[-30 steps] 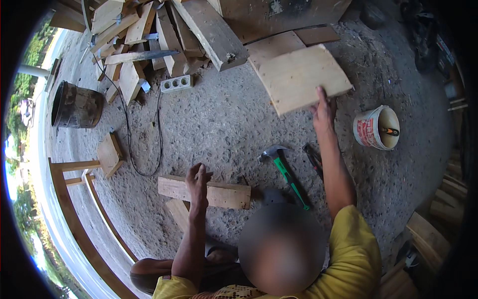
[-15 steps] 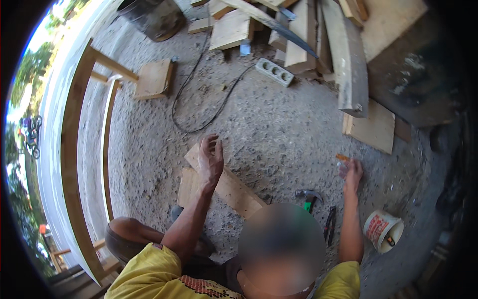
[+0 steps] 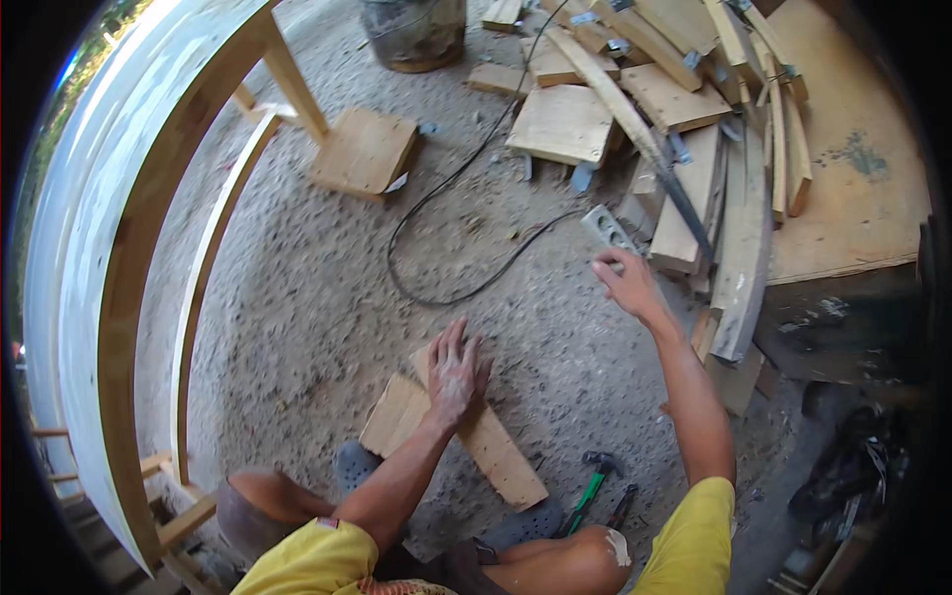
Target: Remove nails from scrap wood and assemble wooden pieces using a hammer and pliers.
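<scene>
Bumpy ground point(image 3: 327, 357) may rock the near board point(image 3: 504, 458) if the spread left hand point(image 3: 455, 382) pushes; the half-curled right hand point(image 3: 631, 286), so close, may bump the far socket strip point(image 3: 607, 228).

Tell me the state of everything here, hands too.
Left hand: open, over the plank
Right hand: bent fingers, nothing visibly held
Plank: lying, partly covered by left hand
Hammer: lying on ground
Dark tool: lying beside hammer
Cord: looped
Power strip: nothing visibly plugged in
Bucket: upright, top out of frame
Wood pile: jumbled
</scene>
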Tool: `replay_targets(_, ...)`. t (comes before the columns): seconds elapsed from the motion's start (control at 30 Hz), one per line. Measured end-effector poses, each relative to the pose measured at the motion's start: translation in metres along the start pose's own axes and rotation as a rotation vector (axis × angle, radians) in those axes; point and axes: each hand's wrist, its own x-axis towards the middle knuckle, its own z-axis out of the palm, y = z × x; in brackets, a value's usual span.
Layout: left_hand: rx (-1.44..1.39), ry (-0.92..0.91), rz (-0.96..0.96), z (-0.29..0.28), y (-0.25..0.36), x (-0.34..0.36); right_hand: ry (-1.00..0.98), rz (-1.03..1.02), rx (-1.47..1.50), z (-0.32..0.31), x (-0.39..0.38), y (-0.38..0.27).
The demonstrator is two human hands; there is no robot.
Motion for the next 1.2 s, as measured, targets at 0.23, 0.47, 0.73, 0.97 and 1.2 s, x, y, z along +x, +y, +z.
replay_targets(0.23, 0.077, -0.103, -0.062, 0.002, 0.002, 0.009, 0.196, -0.136, -0.261, -0.076, 0.139, -0.067)
replay_targets(0.47, 0.067, -0.117, -0.084, 0.012, -0.001, 0.009, 0.445, -0.127, -0.652, -0.174, 0.194, -0.103)
replay_targets(0.73, 0.1, -0.157, -0.092, 0.015, -0.001, 0.012, 0.935, -0.138, -1.11, -0.306, 0.17, -0.119)
replay_targets(0.97, 0.083, -0.171, -0.106, 0.018, -0.002, 0.01, 0.829, 0.458, -1.004, -0.428, 0.13, -0.048)
replay_targets(1.2, 0.076, -0.137, -0.104, 0.014, 0.002, 0.013, 0.897, 0.057, -1.129, -0.412, 0.15, -0.08)
